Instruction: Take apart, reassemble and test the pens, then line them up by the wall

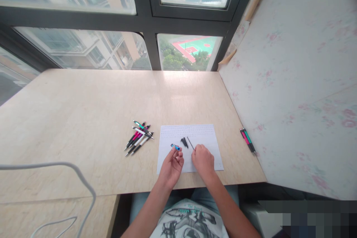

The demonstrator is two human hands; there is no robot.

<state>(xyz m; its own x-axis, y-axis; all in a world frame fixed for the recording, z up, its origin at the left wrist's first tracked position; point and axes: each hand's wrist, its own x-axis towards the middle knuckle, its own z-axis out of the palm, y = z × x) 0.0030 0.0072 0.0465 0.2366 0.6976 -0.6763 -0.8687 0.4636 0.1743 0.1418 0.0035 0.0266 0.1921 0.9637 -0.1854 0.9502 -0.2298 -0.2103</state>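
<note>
My left hand (pixel 171 169) is over the lower left of a sheet of paper (pixel 167 134) with rows of writing. Its thumb and fingertips pinch the blue upper part of a pen (pixel 175 147), which has a clip. To the right, my right hand (pixel 203 159) is closed on a thin dark pen refill (pixel 190 142), whose free end points up and to the left. Between the hands and a bit farther away, a few short black pen parts (pixel 184 142) lie on the paper, close together.
Left of the paper is a pile of several click pens (pixel 139 138). Two more pens (pixel 247 141) rest by the wallpapered wall (pixel 292 100) on the right. A grey cable (pixel 67 164) loops across the lower left. Windows (pixel 189 52) border the far edge of the desk (pixel 97 108).
</note>
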